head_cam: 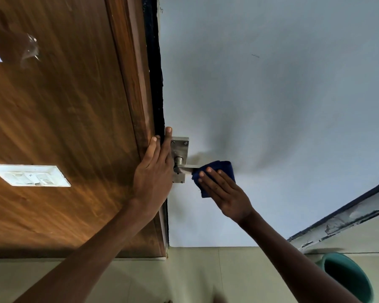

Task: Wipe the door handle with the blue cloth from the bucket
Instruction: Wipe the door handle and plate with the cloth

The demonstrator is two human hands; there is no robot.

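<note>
Two hands at the door's edge: left hand (pixel 154 169) flat, fingers together, against it; right hand (pixel 224 191) presses the blue cloth (pixel 219 169) over the handle (pixel 185 168), fingers extended.

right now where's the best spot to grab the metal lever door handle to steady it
Grip the bare stretch of the silver metal lever handle near its round neck, coming from below: the folded blue cloth under the right hand covers the outer end, and the left hand crowds the plate side.
</note>
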